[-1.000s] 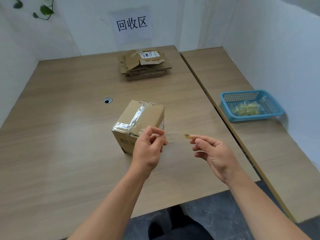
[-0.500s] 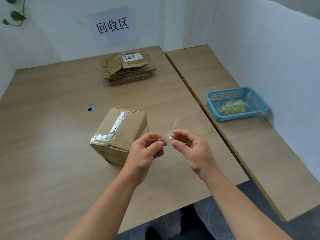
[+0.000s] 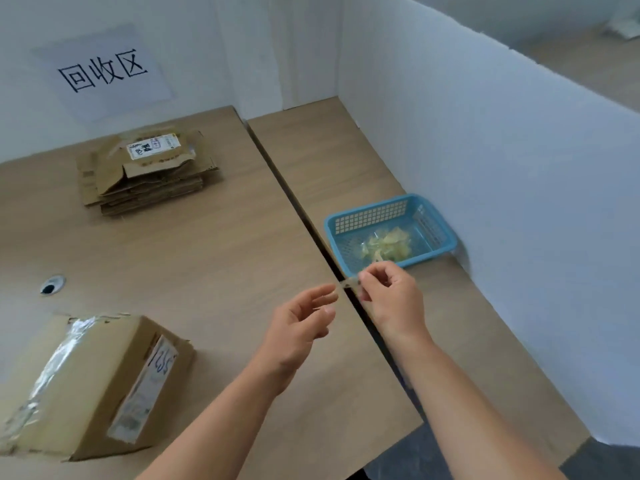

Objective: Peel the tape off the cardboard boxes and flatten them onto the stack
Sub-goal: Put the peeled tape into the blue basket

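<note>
Saw two wood-grain tables (image 3: 207, 254) butted edge to edge, with a white partition (image 3: 485, 202) along the back and right. Found the cardboard box (image 3: 104, 382) at the near left of the left-hand table, closed, with shiny clear tape (image 3: 52, 368) over its top and down one end. Noted a pale side label (image 3: 145, 393) with a blue handwritten scrawl, too blurred to read. Spotted the stack (image 3: 145, 181) of flattened cartons at the far side of the same table, well apart from the box, topped by a white shipping label (image 3: 154, 147) with black print too small to make out. Read 回收区 in black on a paper sign (image 3: 104, 71) on the wall behind the stack. Picked out a blue mesh basket (image 3: 367, 211) on the right-hand table against the partition, holding crumpled tape scraps (image 3: 388, 242). Caught the right hand (image 3: 391, 299) just in front of the basket, thumb and forefinger pinching a short tape strip (image 3: 349, 282). Found the left hand (image 3: 298, 327) just beside it, fingers loosely spread, gripping nothing, forefinger tip close to the strip's free end; could not tell whether touching. Noted a small round cable hole (image 3: 52, 285) beyond the box.
</note>
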